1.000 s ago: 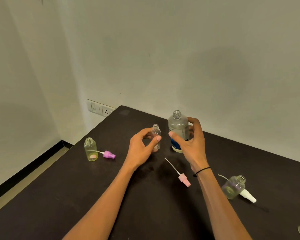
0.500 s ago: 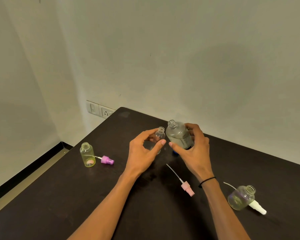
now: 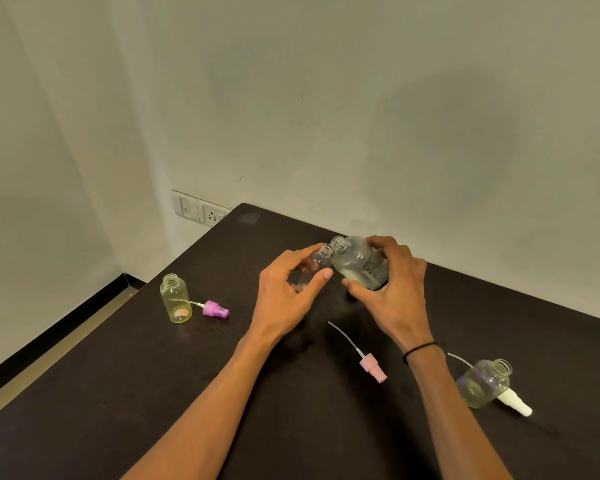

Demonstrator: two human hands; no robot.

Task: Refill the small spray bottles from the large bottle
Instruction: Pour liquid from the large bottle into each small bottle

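Near the far edge of the dark tabletop (image 3: 153, 393), my left hand (image 3: 284, 299) pinches a small clear spray bottle (image 3: 312, 268); my right hand (image 3: 392, 292) grips the large clear bottle (image 3: 357, 263), tilted mouth to mouth. Pouring seems just beginning; two more uncapped bottles likely await refilling

On the dark table (image 3: 125, 403) stand or lie three small spray bottles: one yellow-tinted (image 3: 175, 299) toward its left edge, one clear (image 3: 314, 266) near its middle, one clear (image 3: 484, 382) toward its right. There is one large bottle (image 3: 359, 263), above the table's middle. Three loose spray heads lie on it: purple (image 3: 215, 309), pink (image 3: 373, 367) and white (image 3: 515, 403).
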